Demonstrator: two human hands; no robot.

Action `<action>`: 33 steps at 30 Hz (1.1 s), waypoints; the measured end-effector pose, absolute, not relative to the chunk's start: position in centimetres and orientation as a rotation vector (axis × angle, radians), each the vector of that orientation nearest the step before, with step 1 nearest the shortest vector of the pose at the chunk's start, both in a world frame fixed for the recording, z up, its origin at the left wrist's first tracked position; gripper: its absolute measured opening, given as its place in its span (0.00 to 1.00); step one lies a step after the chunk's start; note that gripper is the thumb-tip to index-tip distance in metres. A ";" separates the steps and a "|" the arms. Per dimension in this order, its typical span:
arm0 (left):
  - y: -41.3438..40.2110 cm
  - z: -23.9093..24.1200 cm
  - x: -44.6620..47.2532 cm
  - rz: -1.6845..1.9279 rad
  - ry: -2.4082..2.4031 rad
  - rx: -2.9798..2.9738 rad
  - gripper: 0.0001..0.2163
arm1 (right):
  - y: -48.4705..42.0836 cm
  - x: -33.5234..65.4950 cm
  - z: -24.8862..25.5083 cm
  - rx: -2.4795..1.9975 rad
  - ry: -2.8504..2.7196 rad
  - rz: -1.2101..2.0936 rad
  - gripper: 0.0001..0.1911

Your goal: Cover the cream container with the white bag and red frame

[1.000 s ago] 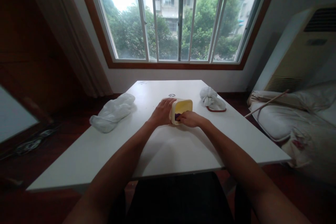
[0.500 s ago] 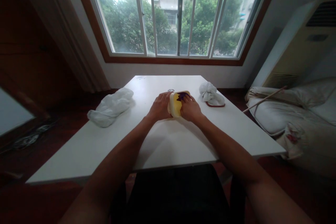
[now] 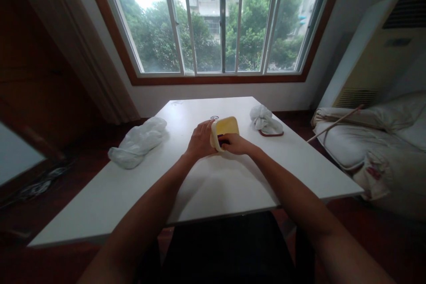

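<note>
A: Quick q: what's the L hand point(image 3: 200, 140) got?
B: Container point(image 3: 229, 124), gripped from its L side, fingers over the outer wall. Cream outside, yellow inside.
A: And the R hand point(image 3: 235, 143)?
B: In the container's mouth, fingertips at purple cloth point(image 3: 220, 136) by the lower inner wall. Pinched or just pressed? Can't tell, fingers partly hidden.
A: Container pos.?
B: Approx. mid-width of the white table point(image 3: 216, 195), twd the far end, tipped on its side w/ the mouth facing R and a bit twd the person. Can't tell if its base edge touches the top.
A: Nearby?
B: Small dark ring-shaped item point(image 3: 214, 117) just beyond it. Crumpled white bag point(image 3: 138, 142) well apart, at the L edge. Knotted white bag point(image 3: 261, 117) on the R, w/ a brown-rimmed item point(image 3: 272, 134) partly under it.
A: Past the table?
B: R side: covered seat point(image 3: 346, 142) w/ a thin stick point(image 3: 336, 123) leaning across, tall AC-type unit point(image 3: 357, 71) behind. Far side: wood-framed window point(image 3: 213, 80), trees + bldg outside. Curtain point(image 3: 73, 49) to the L, dim.
</note>
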State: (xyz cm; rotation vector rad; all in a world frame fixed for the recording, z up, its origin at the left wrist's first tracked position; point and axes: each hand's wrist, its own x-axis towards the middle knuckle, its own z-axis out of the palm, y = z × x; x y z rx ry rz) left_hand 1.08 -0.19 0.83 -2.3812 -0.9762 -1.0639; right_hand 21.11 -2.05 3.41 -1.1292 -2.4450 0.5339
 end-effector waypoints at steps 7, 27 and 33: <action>-0.4 -0.4 2.5 -1.138 -1.058 -2.303 0.48 | -0.6 19.1 2.1 -0.774 -1.485 1.278 0.30; -0.6 -1.0 3.3 -1.209 -1.025 -2.264 0.49 | 0.3 20.6 2.6 -0.495 -0.767 1.494 0.19; -0.8 -0.9 3.5 -1.194 -0.967 -2.320 0.46 | 0.0 20.2 2.3 -0.464 -0.835 1.581 0.18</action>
